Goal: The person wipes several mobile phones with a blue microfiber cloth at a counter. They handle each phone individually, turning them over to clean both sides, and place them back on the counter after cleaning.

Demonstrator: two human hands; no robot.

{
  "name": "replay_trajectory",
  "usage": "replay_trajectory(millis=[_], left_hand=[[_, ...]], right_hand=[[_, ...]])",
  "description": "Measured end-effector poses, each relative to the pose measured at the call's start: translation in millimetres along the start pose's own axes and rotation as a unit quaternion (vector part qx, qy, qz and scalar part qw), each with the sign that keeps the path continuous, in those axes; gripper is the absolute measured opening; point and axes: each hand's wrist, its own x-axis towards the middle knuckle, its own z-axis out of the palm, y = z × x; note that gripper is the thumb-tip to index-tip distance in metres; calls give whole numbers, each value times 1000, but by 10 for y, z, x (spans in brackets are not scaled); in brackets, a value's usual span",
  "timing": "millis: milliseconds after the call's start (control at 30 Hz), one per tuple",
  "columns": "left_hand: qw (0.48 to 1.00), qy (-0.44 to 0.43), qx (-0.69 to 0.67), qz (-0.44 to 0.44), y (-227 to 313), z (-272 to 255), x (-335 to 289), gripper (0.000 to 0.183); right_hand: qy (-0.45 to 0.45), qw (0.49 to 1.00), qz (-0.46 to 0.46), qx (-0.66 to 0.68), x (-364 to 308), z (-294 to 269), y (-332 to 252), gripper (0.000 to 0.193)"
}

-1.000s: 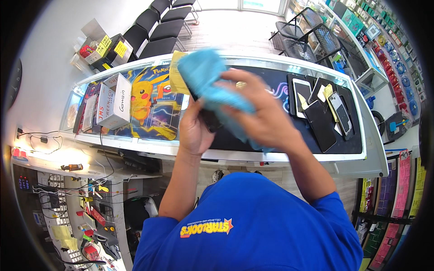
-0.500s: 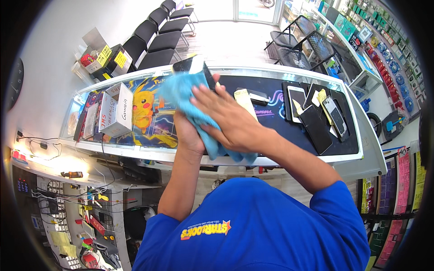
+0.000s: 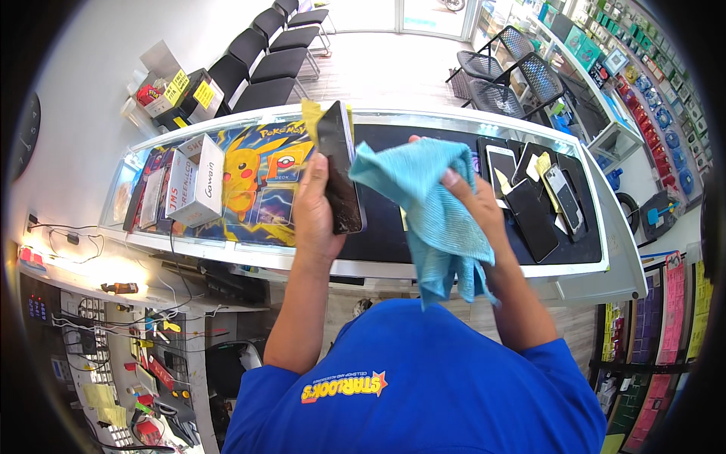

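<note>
Wrapped round a dark smartphone (image 3: 340,170), my left hand (image 3: 314,208) holds it upright above the counter, its dark glossy side showing. A yellow paper slip (image 3: 311,115) sticks out behind the phone's top edge. To its right, my right hand (image 3: 484,212) grips a light blue cloth (image 3: 427,185), which hangs loosely in folds. The cloth is apart from the phone, and some of the right fingers are hidden behind it.
A mat with a yellow cartoon character (image 3: 240,178) and a white box (image 3: 198,189) are at the counter's left. Several phones, including a white one (image 3: 499,168) and a black one (image 3: 532,219), lie at the right. Chairs (image 3: 272,68) stand beyond the white-edged counter (image 3: 423,270).
My right hand has drawn the cloth off the phone and moved right with it. The phone is now uncovered, upright in my left hand.
</note>
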Motion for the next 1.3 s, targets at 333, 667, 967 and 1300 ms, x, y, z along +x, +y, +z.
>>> replay_trajectory(millis=[333, 667, 967, 1300], left_hand=[[976, -93, -151, -125, -195, 233, -324, 80], [935, -83, -296, -179, -180, -146, -259, 65], [974, -128, -173, -67, -29, 149, -301, 76], [912, -177, -356, -97, 174, -59, -96, 80]], right_hand=[[-82, 787, -329, -515, 64, 332, 540, 74], [28, 891, -269, -364, 68, 303, -95, 56], [-128, 764, -306, -553, 121, 646, 598, 74], [-277, 785, -267, -486, -80, 541, 427, 77]])
